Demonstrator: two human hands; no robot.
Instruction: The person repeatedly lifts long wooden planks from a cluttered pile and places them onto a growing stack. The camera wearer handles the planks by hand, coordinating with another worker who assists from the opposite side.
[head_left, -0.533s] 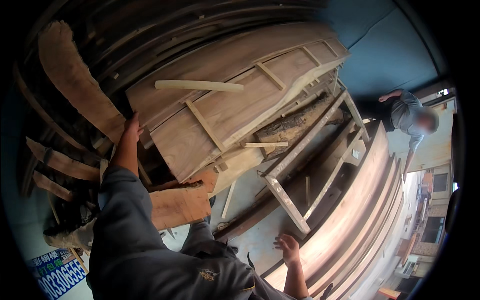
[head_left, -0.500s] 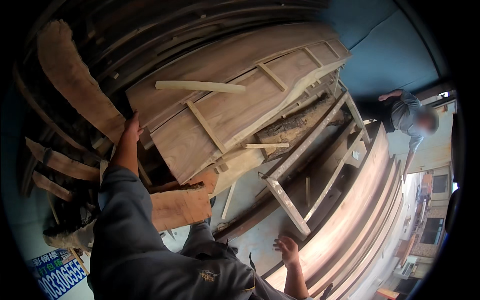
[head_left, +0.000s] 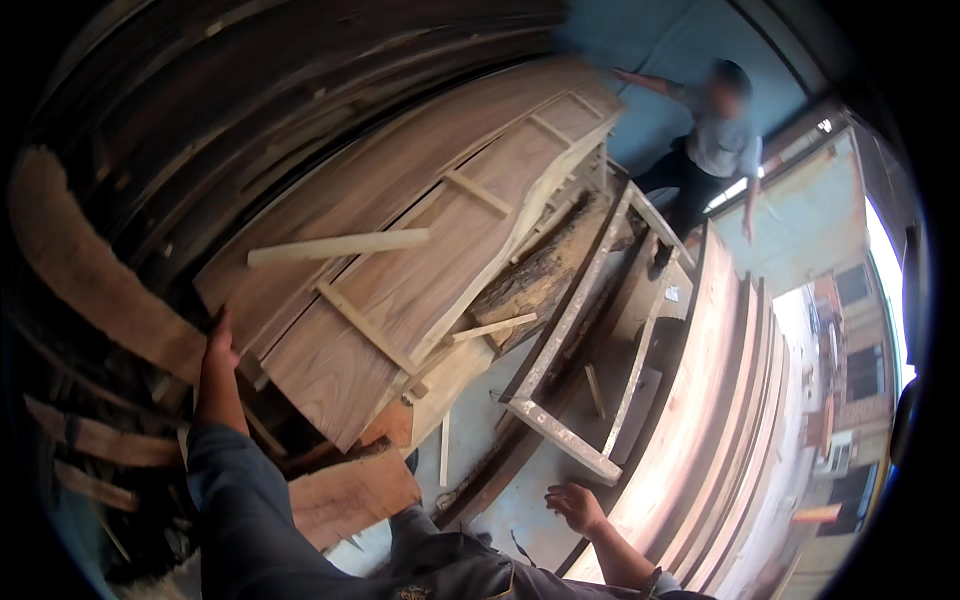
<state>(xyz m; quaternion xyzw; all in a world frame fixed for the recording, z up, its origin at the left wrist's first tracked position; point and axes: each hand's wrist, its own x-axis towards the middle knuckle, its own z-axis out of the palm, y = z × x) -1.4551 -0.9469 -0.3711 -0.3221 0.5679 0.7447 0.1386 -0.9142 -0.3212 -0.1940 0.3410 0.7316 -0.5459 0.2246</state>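
My left hand (head_left: 222, 340) grips the near left corner of a wide brown wooden slab (head_left: 290, 215), its fingers along the end edge. This slab lies at the back of a stack. In front of it is a second slab with a pale wavy edge (head_left: 440, 275), partly overlapped by it or side by side; I cannot tell which. A loose pale batten (head_left: 340, 247) rests across the rear slab, and several short spacer strips (head_left: 365, 328) lie on the front one. My right hand (head_left: 577, 508) hangs in the air, fingers loosely apart, holding nothing, near the end of a metal frame (head_left: 565, 440).
A co-worker (head_left: 715, 140) stands at the far end, one arm stretched toward the rear slab. Long boards (head_left: 665, 410) stand along the right. Bark-edged planks (head_left: 95, 270) lean at left. A short reddish board (head_left: 355, 495) is beside my legs; a thin strip (head_left: 444, 450) lies on the floor.
The view has swung, shifting most things leftward. The co-worker has stepped closer to the slab's far end, reaching an arm to it. My left hand stays at the slab's corner.
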